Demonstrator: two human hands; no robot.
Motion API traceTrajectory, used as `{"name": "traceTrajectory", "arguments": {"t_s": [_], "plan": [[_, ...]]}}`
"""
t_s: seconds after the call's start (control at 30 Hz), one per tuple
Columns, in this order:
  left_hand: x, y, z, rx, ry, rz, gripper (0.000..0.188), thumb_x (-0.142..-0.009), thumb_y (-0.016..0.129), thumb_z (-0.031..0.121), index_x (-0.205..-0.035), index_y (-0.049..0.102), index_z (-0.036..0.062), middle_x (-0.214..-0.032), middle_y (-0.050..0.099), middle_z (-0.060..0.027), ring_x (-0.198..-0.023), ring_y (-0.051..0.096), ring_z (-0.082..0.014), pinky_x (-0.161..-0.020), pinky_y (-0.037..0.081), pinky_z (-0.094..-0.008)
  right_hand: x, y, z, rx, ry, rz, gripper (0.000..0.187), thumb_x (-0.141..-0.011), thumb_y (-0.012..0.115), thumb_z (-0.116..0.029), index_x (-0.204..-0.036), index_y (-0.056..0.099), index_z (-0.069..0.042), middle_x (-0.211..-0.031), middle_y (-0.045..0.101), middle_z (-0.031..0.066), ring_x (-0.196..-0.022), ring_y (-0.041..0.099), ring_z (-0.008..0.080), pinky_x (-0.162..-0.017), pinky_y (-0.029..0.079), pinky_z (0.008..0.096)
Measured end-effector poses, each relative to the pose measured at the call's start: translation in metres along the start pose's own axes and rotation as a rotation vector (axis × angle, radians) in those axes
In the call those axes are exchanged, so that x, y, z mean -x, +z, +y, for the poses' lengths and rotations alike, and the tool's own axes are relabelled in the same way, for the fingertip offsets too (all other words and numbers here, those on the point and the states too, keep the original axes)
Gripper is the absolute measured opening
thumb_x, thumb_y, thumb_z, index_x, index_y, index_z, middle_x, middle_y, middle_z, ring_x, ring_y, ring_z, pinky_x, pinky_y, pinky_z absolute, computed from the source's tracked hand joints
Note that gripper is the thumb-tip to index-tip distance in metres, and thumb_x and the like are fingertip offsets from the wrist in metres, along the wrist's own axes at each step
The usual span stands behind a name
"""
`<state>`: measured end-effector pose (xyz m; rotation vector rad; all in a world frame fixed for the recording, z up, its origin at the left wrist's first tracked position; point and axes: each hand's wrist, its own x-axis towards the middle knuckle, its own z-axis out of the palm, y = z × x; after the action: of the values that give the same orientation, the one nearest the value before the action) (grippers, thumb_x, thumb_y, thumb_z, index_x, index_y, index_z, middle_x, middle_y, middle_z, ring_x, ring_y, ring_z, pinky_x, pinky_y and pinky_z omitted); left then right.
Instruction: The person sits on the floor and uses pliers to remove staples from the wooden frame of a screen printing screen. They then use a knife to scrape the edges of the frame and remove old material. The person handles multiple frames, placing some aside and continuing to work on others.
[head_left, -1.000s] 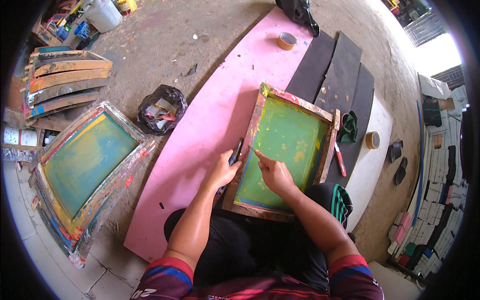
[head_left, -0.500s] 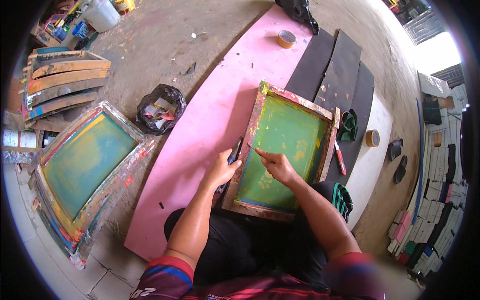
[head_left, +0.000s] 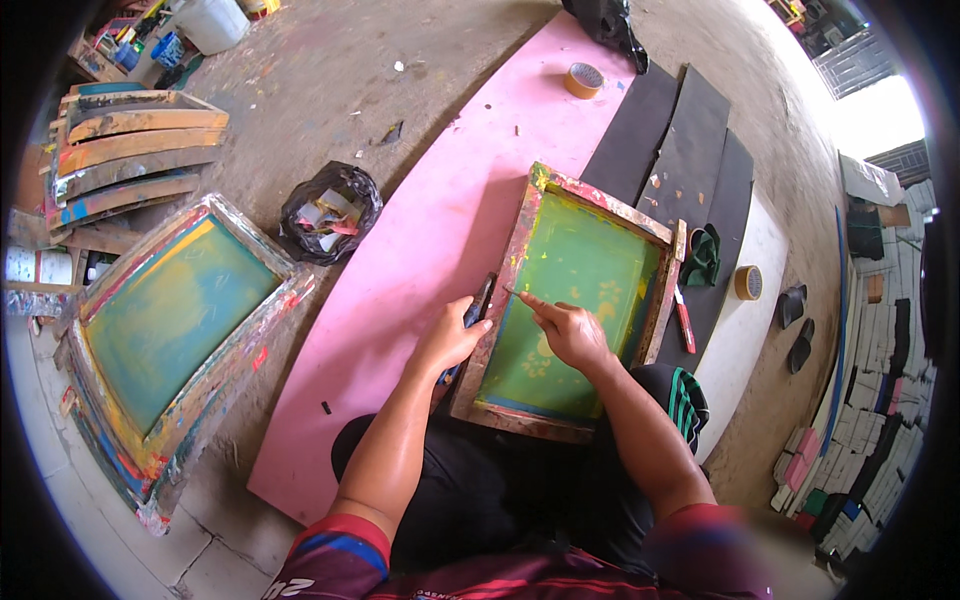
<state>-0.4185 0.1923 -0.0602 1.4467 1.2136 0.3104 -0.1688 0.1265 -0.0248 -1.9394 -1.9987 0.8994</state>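
A wooden-framed printing screen [head_left: 590, 270] with green mesh and pale floral marks leans across my lap. Along its left rail, my left hand [head_left: 450, 338] is closed around a dark, long tool with blue on it [head_left: 483, 298]; most of it is hidden, so its kind is unclear. My right hand [head_left: 570, 335] hangs over the mesh, other fingers curled, the index finger reaching to the inner edge of that rail. A thin dark sliver shows at this fingertip, too small to name.
A pink sheet [head_left: 440, 230] lies beneath, beside black sheets [head_left: 685, 130]. On them are tape rolls [head_left: 584, 80] and a red-handled cutter [head_left: 685, 322]. To the left are a black bag of scraps [head_left: 332, 212], another screen [head_left: 180, 320] and stacked frames [head_left: 145, 150].
My right hand has shifted slightly right, its index finger still at the left rail. The whole view has moved a little; my left hand keeps its grip on the tool.
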Motion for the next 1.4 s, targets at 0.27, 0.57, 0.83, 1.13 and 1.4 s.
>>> {"name": "traceTrajectory", "arguments": {"t_s": [0.27, 0.57, 0.83, 1.13, 1.4], "plan": [[0.000, 0.002, -0.004, 0.042, 0.011, -0.002, 0.026, -0.098, 0.078, 0.019, -0.112, 0.069, -0.0012, -0.081, 0.066, -0.0068, -0.078, 0.060, -0.0151, -0.074, 0.050, -0.0392, -0.013, -0.009, 0.000, -0.800, 0.462, -0.308, 0.045, -0.117, 0.056, -0.025, -0.161, 0.058, -0.017, -0.071, 0.047, -0.0049, -0.053, 0.037, 0.0059, -0.047, 0.036, 0.0264], [0.001, -0.002, 0.002, 0.082, 0.017, -0.030, 0.023, -0.098, 0.079, 0.018, -0.105, 0.067, -0.0007, -0.077, 0.060, -0.0040, -0.074, 0.054, -0.0137, -0.070, 0.047, -0.0382, -0.015, -0.036, -0.016, -1.120, 0.649, -0.424, 0.047, -0.118, 0.053, -0.028, -0.164, 0.053, -0.020, -0.082, 0.054, -0.0015, -0.053, 0.036, 0.0040, -0.046, 0.034, 0.0250], [-0.008, 0.002, -0.015, 0.090, 0.038, -0.011, 0.025, -0.094, 0.080, 0.017, -0.103, 0.068, -0.0020, -0.072, 0.058, -0.0060, -0.070, 0.054, -0.0154, -0.066, 0.046, -0.0412, 0.017, -0.030, -0.017, -0.481, 0.282, -0.162, 0.053, -0.113, 0.060, -0.021, -0.165, 0.052, -0.018, -0.099, 0.072, 0.0069, -0.064, 0.054, 0.0076, -0.058, 0.054, 0.0296], [-0.006, -0.001, -0.011, 0.053, 0.027, -0.011, 0.027, -0.094, 0.081, 0.018, -0.106, 0.070, -0.0026, -0.075, 0.064, -0.0089, -0.071, 0.058, -0.0175, -0.069, 0.049, -0.0416, 0.025, -0.014, -0.036, -0.178, 0.176, 0.012, 0.045, -0.106, 0.066, -0.016, -0.151, 0.066, -0.018, -0.105, 0.075, 0.0284, -0.099, 0.074, 0.0454, -0.090, 0.059, 0.0511], [-0.004, -0.004, -0.004, 0.055, 0.011, -0.037, 0.027, -0.095, 0.081, 0.019, -0.108, 0.070, -0.0030, -0.076, 0.065, -0.0085, -0.072, 0.058, -0.0159, -0.069, 0.049, -0.0405, 0.028, -0.005, -0.026, -0.137, 0.079, 0.110, 0.044, -0.104, 0.067, -0.015, -0.148, 0.068, -0.016, -0.094, 0.074, 0.0301, -0.085, 0.075, 0.0477, -0.078, 0.060, 0.0545]]}}
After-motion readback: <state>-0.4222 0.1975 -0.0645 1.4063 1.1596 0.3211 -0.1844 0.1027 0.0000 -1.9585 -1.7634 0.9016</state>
